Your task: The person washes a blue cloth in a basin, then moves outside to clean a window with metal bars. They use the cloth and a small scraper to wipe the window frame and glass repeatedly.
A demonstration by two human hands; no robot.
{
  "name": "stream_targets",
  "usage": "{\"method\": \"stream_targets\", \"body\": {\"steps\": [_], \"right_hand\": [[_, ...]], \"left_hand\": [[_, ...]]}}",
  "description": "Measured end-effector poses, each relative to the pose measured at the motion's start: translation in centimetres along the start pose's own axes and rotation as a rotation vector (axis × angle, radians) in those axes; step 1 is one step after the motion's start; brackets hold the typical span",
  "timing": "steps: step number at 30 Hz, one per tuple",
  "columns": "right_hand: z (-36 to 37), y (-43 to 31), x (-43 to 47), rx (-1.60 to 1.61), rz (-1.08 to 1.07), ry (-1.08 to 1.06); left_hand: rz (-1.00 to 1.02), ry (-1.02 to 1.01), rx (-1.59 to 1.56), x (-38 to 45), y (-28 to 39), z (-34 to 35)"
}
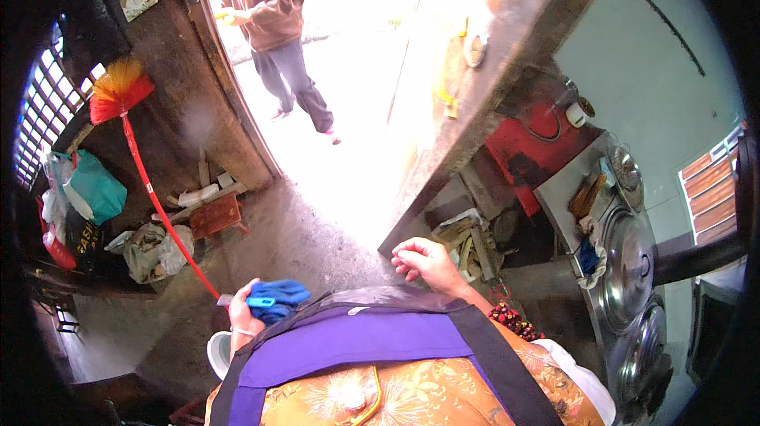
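My left hand (240,313) is closed around the handle end of a long broom, whose red pole (155,203) rises to an orange-and-red bristle head (122,90) at upper left. A light-blue plastic end piece (260,302) pokes out past my fingers. Dark-blue cloth (285,295), possibly gloves, is bunched in the same hand. Below that wrist shows the rim of a white container (218,355), mostly hidden. My right hand (426,262) hangs in the air before my purple-and-black apron (356,337), its fingers loosely curled and nothing visible in them.
A person (273,28) stands outside the bright doorway. The wooden door (475,111) slants at right, near split firewood (469,242). Large metal lids (629,271) cover a stove counter. A low wooden stool (215,217) and stuffed bags (157,251) sit at left.
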State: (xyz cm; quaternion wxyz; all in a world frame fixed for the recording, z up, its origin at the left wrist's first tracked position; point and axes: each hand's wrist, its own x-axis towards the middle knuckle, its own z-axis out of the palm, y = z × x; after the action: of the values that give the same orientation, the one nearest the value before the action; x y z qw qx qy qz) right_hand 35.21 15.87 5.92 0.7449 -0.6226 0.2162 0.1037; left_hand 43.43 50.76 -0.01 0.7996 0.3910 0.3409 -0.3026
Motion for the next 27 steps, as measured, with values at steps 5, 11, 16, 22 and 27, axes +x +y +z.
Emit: {"method": "stream_targets", "body": {"steps": [5,11,16,22,27], "right_hand": [[1.1,-1.3,4.1,-0.021,0.049,0.049],[1.1,-3.8,12.7,0.061,0.04,0.004],[0.6,-6.0,18.7,0.131,-0.001,0.094],[-2.4,-3.8,22.2,0.181,-0.004,0.485],[-3.1,-2.1,26.0,0.215,0.051,0.705]], "left_hand": [[0.07,-0.019,0.118,7.6,3.8,4.6],[0.06,-0.198,0.162,13.7,6.4,11.3],[0.126,-0.175,0.294,16.3,11.3,17.0],[-0.094,-0.204,0.325,25.7,17.9,24.2],[-0.133,-0.399,0.574,34.8,23.3,33.9]]}}
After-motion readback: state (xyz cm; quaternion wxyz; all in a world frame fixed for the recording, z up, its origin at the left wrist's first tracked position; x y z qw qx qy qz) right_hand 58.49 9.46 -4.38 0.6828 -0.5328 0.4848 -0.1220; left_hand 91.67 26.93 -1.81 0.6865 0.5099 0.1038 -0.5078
